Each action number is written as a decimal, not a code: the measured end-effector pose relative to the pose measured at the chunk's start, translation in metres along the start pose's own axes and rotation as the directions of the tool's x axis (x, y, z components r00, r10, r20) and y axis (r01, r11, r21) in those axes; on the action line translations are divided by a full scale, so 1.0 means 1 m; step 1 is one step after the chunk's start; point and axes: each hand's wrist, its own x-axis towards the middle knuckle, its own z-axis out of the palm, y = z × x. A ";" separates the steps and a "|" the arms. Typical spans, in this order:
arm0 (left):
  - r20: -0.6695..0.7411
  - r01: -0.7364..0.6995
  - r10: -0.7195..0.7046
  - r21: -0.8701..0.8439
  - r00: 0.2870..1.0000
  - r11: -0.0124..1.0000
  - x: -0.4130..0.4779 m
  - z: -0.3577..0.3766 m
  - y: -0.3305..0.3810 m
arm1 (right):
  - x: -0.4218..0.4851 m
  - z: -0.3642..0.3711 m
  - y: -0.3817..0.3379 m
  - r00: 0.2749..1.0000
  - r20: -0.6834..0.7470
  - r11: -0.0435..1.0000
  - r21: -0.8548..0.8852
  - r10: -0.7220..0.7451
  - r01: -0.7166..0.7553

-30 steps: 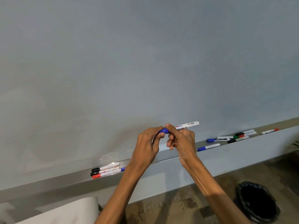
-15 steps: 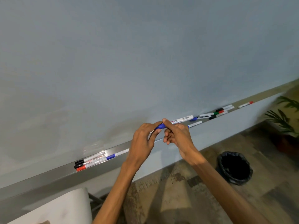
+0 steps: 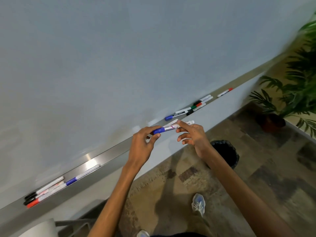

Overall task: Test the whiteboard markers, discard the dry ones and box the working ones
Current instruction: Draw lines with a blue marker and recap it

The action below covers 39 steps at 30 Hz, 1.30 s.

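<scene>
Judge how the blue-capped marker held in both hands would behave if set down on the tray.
The blue-capped marker looks round and smooth, so it would likely roll on the metal tray. It seems stiff and probably light, pinched by fingertips alone.

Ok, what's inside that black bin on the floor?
The black bin shows only a dark liner; its inside looks black, and no markers can be made out. The right forearm covers its near left side, so anything there is hidden.

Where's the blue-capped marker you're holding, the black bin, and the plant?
Blue-capped white marker [image 3: 169,128]: head view, on its barrel.
Round black waste bin [image 3: 227,151]: head view, on its liner.
Green potted plant [image 3: 297,93]: head view, on its leaves.
</scene>
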 end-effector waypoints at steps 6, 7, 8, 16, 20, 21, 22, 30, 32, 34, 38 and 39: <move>0.128 0.071 -0.074 0.032 0.989 0.997 0.047 0.089 0.022 | 0.058 -0.111 -0.002 0.988 0.151 0.988 -0.142 -0.034 0.056; 0.157 0.082 -0.087 0.044 0.984 0.996 0.055 0.105 0.026 | 0.068 -0.129 -0.001 0.984 0.170 0.982 -0.173 -0.047 0.076; 0.191 0.088 -0.098 0.059 0.977 0.994 0.064 0.121 0.029 | 0.078 -0.147 0.001 0.982 0.177 0.975 -0.203 -0.058 0.095; 0.453 0.058 -0.167 0.246 0.876 0.968 0.113 0.257 0.047 | 0.148 -0.259 0.028 0.966 0.166 0.764 -0.591 -0.199 0.259; 0.530 -0.008 -0.140 0.267 0.836 0.964 0.126 0.317 0.048 | 0.177 -0.301 0.039 0.951 0.192 0.569 -0.766 -0.241 0.299; 0.536 -0.016 -0.138 0.273 0.833 0.962 0.131 0.330 0.050 | 0.183 -0.310 0.041 0.952 0.188 0.539 -0.790 -0.241 0.292; 0.541 -0.026 -0.136 0.281 0.830 0.959 0.135 0.344 0.050 | 0.189 -0.320 0.044 0.953 0.183 0.516 -0.807 -0.243 0.286; 0.574 -0.145 -0.064 0.312 0.816 0.939 0.165 0.441 0.054 | 0.226 -0.381 0.061 0.975 0.003 0.531 -0.838 -0.224 0.124; 0.587 -0.144 -0.069 0.309 0.806 0.940 0.171 0.462 0.054 | 0.238 -0.394 0.065 0.979 -0.044 0.551 -0.831 -0.198 0.074; 0.589 -0.155 -0.057 0.303 0.806 0.940 0.177 0.481 0.054 | 0.249 -0.406 0.070 0.979 -0.091 0.559 -0.829 -0.181 0.026; 0.555 -0.180 -0.014 0.294 0.832 0.939 0.184 0.500 0.058 | 0.263 -0.423 0.076 0.970 -0.170 0.525 -0.849 -0.172 -0.056; 0.551 -0.180 -0.007 0.284 0.835 0.942 0.185 0.502 0.059 | 0.265 -0.425 0.077 0.972 -0.170 0.524 -0.850 -0.163 -0.061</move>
